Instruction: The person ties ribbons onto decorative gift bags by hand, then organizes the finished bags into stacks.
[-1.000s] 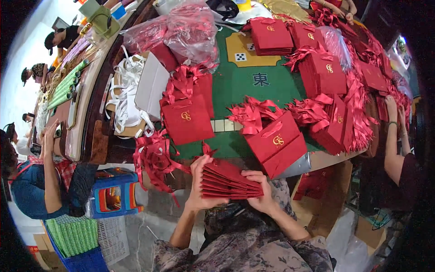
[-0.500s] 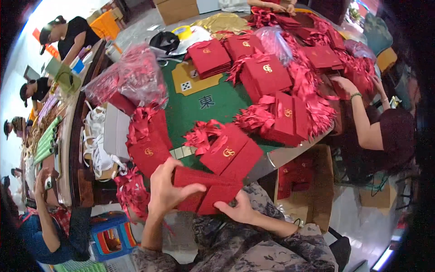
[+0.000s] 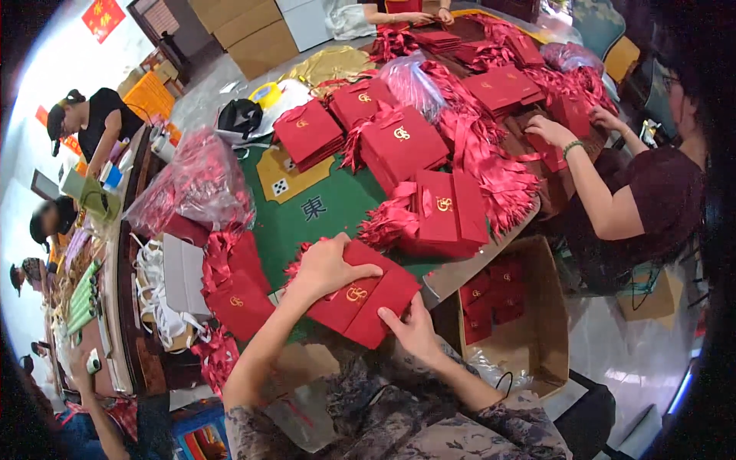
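A small stack of red paper gift bags (image 3: 383,295) with a gold emblem is between my hands, tilted above the near edge of the table. My left hand (image 3: 331,270) grips its left side, thumb lying across the front and fingers hidden behind. On the lower right edge, my right hand (image 3: 414,328) closes with its thumb on the front. Red ribbon shows just beyond my left hand. More red bags with ribbon handles (image 3: 452,213) lie to the right on the green table mat (image 3: 299,234), and another pile (image 3: 236,295) lies to the left.
An open cardboard box (image 3: 548,307) with red bags inside stands to my right. A co-worker's hand (image 3: 556,132) handles bags at the table's right side. A clear plastic bag of red ribbons (image 3: 195,188) and a white box (image 3: 184,272) lie to the left.
The held bags have moved up and away from my lap, and their emblem now faces up. The stack that lay in front of my hands is no longer seen apart from them. The view has shifted.
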### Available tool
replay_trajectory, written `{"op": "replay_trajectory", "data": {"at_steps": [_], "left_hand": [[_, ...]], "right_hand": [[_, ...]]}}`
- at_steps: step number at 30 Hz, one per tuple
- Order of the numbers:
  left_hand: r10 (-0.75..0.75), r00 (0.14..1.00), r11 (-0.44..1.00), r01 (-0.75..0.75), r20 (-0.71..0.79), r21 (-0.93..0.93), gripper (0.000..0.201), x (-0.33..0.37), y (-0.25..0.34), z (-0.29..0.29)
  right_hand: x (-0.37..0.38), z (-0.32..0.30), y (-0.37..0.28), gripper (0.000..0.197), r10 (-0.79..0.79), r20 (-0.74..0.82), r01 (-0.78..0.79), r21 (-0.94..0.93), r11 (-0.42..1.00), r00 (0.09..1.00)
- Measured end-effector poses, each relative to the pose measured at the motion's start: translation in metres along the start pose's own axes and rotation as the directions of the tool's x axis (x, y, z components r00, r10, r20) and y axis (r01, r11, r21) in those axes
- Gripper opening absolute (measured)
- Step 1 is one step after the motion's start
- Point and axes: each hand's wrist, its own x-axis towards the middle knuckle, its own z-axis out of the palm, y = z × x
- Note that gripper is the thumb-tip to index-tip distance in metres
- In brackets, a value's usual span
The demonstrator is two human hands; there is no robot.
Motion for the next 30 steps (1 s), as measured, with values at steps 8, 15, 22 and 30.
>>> {"op": "replay_trajectory", "data": {"at_steps": [8, 15, 22, 30], "left_hand": [[-0.004, 0.997, 1.000, 0.005, -0.074, 0.020, 0.087, 0.013, -0.024, 0.033], [-0.107, 0.991, 0.993, 0.110, 0.083, -0.030, 0.100, 0.030, -0.038, 0.036], [-0.203, 0.947, 0.968, 0.233, 0.249, -0.098, 0.111, 0.039, -0.037, 0.034], [-0.224, 0.964, 0.903, 0.259, 0.141, -0.343, 0.116, 0.009, -0.050, 0.045]], "right_hand": [[0.018, -0.011, 0.003, 0.075, -0.096, -0.040, 0.045, -0.667, 0.744, 0.995], [0.020, -0.009, -0.010, 0.080, -0.064, -0.016, 0.029, -0.767, 0.641, 0.998], [0.022, -0.012, -0.010, 0.085, 0.019, -0.003, -0.013, -0.843, 0.538, 1.000], [0.012, -0.003, -0.007, 0.075, -0.131, -0.023, 0.066, -0.767, 0.638, 0.991]]}}
